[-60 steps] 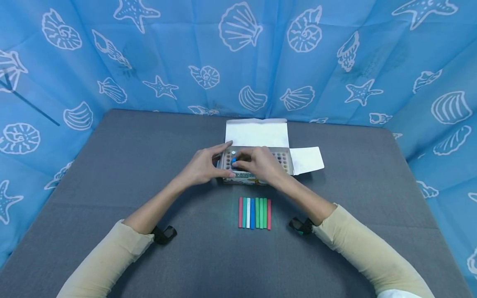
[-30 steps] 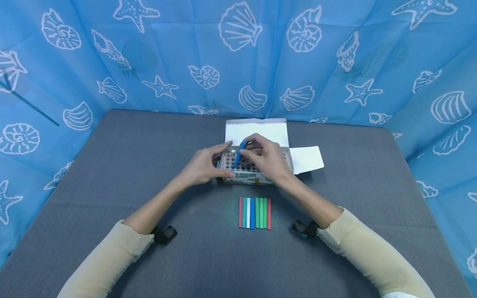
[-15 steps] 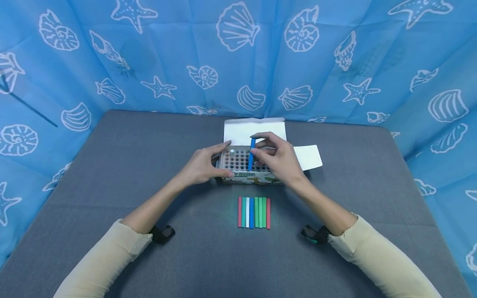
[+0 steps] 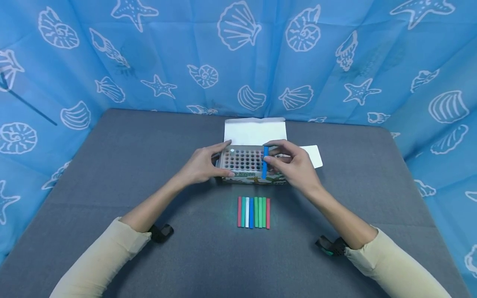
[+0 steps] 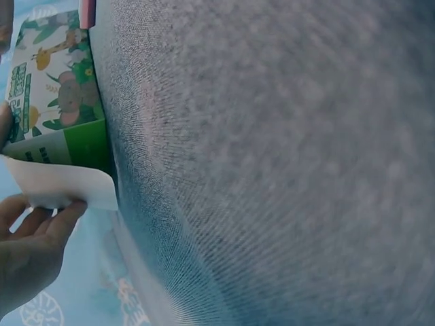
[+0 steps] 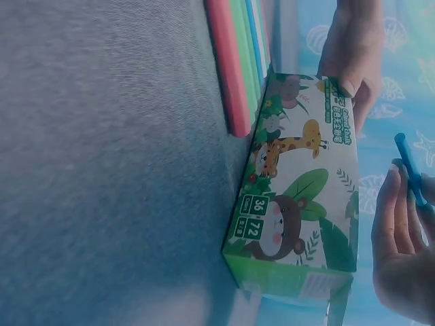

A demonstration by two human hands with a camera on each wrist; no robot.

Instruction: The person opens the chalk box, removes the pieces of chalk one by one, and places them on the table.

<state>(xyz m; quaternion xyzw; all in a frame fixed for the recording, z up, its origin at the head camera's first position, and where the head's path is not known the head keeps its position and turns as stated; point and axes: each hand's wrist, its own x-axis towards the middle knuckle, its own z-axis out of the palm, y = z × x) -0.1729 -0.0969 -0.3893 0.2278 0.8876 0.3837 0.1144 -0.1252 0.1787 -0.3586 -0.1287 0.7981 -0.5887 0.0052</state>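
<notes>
A chalk box stands open, its front printed with animals and "Colored chalk". Inside it is a grey tray with rows of holes, where chalk ends show and one white chalk sticks up. My left hand grips the box's left end, thumb on the front top edge, fingers behind. Between the thumb and fingertips of my right hand, a blue chalk stick is pinched nearly upright, raised over the box's front edge. The right wrist view shows this blue stick apart from the box.
Several chalk sticks, red, teal, white, blue and green, lie side by side on the grey table before the box. A lid stands up behind it, and a white side flap juts right. A blue curtain hangs behind.
My right hand has drawn the blue chalk up out of the tray's left side and carried it right and toward the front edge. The left hand stays on the box.
</notes>
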